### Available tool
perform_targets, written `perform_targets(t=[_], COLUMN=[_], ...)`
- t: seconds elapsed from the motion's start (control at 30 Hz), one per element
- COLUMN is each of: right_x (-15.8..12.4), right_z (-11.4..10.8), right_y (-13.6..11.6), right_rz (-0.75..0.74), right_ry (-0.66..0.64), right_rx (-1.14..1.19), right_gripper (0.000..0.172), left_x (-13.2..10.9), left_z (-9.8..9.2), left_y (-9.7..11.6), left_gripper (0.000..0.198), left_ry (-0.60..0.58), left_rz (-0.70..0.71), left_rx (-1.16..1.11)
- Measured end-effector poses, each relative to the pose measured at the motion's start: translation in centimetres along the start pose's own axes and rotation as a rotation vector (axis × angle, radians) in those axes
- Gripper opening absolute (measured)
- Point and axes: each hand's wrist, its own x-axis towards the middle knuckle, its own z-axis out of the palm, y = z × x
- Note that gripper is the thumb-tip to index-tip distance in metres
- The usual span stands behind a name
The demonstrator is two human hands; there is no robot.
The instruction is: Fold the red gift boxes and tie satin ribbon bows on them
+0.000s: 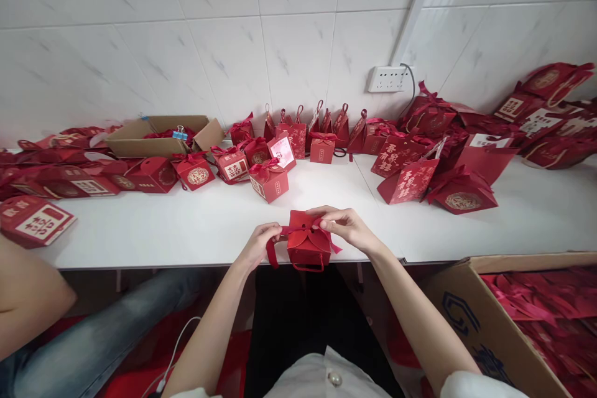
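A small red gift box (305, 244) with petal-shaped top flaps sits at the front edge of the white table (186, 230). My left hand (261, 241) pinches a red ribbon (272, 252) at the box's left side. My right hand (342, 226) pinches the ribbon at the top right of the box, fingers closed on it. A ribbon tail hangs down on the left and a short end sticks out on the right.
Many finished red gift boxes (269, 181) and red paper bags (405, 180) line the back of the table. An open cardboard box (158, 137) stands back left. A big carton (471, 317) of red ribbons sits lower right. Another person's arm (28, 298) shows at left.
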Motion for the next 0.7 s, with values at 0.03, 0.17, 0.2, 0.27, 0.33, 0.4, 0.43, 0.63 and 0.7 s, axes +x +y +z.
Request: perform_targets(t=[0.03, 0.17, 0.2, 0.27, 0.33, 0.4, 0.43, 0.63, 0.7], right_x=[0.3, 1.0, 1.0, 1.0, 1.0, 0.9, 0.9, 0.9, 0.8], right_z=[0.5, 1.9, 2.2, 2.5, 2.7, 2.8, 2.8, 3.1, 3.2], right_y=[0.0, 0.8, 1.1, 1.6, 1.9, 2.0, 2.0, 2.1, 2.1], right_rz=[-0.006, -0.008, -0.006, -0.004, -0.021, -0.048, -0.054, 0.009, 0.013], right_ry=[0.017, 0.154, 0.194, 0.258, 0.286, 0.289, 0.293, 0.311, 0.322], right_rx=[-0.028, -0.155, -0.181, -0.22, -0.239, -0.246, -0.248, -0.188, -0.173], right_gripper=[0.025, 0.028, 0.028, 0.027, 0.025, 0.021, 0.019, 0.007, 0.002], left_x=[0.0, -0.6, -0.8, -1.3, -1.6, -1.8, -1.8, -1.6, -1.6], left_z=[0.0, 0.0, 0.0, -0.1, -0.1, -0.1, -0.1, 0.4, 0.7], left_y=[0.2, 1.4, 1.7, 2.5, 3.3, 4.2, 4.6, 6.9, 7.6], left_gripper=[0.029, 0.024, 0.024, 0.024, 0.024, 0.023, 0.023, 0.018, 0.023], left_ry=[-0.017, -0.057, -0.055, -0.055, -0.076, -0.108, -0.12, -0.086, -0.086], left_rz=[-0.012, -0.063, -0.071, -0.092, -0.125, -0.135, -0.125, 0.059, 0.145], left_rx=[0.03, 0.137, 0.151, 0.158, 0.169, 0.238, 0.298, 0.649, 0.773])
